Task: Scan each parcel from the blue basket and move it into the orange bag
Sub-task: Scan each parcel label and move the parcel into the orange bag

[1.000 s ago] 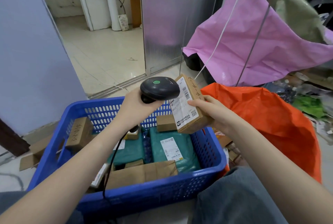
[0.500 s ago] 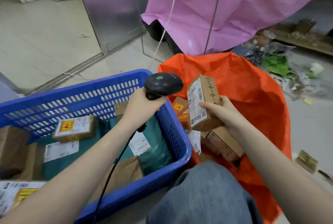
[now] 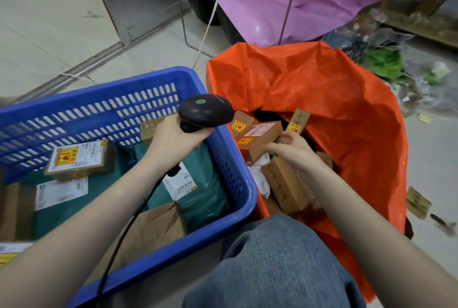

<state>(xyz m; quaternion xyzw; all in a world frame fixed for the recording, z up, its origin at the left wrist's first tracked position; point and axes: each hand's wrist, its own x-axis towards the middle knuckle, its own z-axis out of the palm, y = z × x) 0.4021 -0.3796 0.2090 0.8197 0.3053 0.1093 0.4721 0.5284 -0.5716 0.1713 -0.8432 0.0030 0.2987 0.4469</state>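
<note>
The left hand (image 3: 171, 139) was clamped round the grip of a black handheld barcode scanner (image 3: 205, 111) with a green dot on its head, its dark cable trailing down toward the lap, held above the near right corner of the blue slotted plastic basket (image 3: 99, 99). The right hand (image 3: 293, 150) hung inside the mouth of the crinkled orange plastic bag (image 3: 334, 109), its fingers loose and spread, apparently gripping nothing. Just beside its fingertips lay a small brown cardboard parcel (image 3: 260, 135) with a white label and a yellow sticker, resting on the heap of other brown boxes in the bag; whether a finger touched it could not be told.

This looked like the close of a drop-off step: one parcel delivered, the hand free. Plenty was left in the basket, including a flat brown box with a yellow-and-red label (image 3: 79, 160) and a teal plastic mailer (image 3: 198, 183) with a white label. The next move would call for the right hand to cross to the basket, pick one parcel and turn its barcode up toward the scanner's head.
</note>
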